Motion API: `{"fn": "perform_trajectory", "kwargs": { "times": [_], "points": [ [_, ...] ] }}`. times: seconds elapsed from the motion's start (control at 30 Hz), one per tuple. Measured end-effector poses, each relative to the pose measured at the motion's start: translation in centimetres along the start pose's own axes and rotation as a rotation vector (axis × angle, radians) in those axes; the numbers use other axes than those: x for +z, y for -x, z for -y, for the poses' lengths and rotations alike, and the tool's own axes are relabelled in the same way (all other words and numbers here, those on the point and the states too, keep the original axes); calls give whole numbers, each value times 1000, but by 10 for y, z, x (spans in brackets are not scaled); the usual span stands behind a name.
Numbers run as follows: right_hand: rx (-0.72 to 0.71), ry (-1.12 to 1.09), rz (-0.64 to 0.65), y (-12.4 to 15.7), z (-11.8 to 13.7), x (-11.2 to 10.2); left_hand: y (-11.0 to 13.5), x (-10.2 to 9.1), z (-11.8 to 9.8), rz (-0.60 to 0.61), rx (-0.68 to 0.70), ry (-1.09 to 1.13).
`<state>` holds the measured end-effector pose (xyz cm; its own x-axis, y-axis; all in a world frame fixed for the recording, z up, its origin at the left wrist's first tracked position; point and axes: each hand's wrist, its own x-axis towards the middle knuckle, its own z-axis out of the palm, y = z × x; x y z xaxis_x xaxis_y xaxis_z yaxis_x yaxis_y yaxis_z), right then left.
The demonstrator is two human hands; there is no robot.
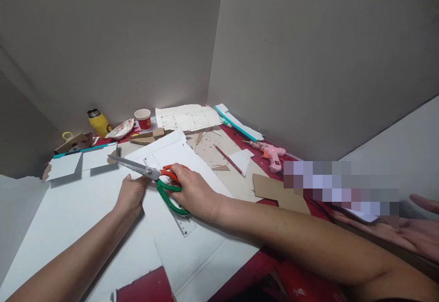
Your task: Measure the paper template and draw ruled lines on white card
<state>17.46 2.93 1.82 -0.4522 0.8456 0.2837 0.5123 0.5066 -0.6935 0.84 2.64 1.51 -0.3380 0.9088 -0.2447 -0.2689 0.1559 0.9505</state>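
My right hand (194, 191) is closed around the orange and green handles of a pair of scissors (151, 174), whose steel blades point left across a large white board (85, 206). My left hand (131, 193) rests on the white board just under the blades, fingers curled against its edge. A clear plastic ruler (183, 224) lies on the board beneath the scissors and my right hand.
A pink glue gun (272, 154), a red pencil (229, 159), cardboard scraps (279, 192), a drawn paper plan (187, 118), a red cup (143, 119) and a yellow bottle (99, 121) lie on the red table. Another person's hand (414, 233) lies at the right edge.
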Motion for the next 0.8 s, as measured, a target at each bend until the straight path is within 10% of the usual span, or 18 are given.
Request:
{"fn": "perform_trajectory", "kwargs": {
  "times": [0.27,0.5,0.8],
  "points": [
    [26,-173,-42,5,6,-23,-4,-8,0,-111,-43,-69],
    [322,-343,-256,11,-20,-77,-7,-14,-11,-69,-79,-82],
    [388,-637,-99,24,-45,-86,-19,-26,-42,6,-51,-78]
  ]
}}
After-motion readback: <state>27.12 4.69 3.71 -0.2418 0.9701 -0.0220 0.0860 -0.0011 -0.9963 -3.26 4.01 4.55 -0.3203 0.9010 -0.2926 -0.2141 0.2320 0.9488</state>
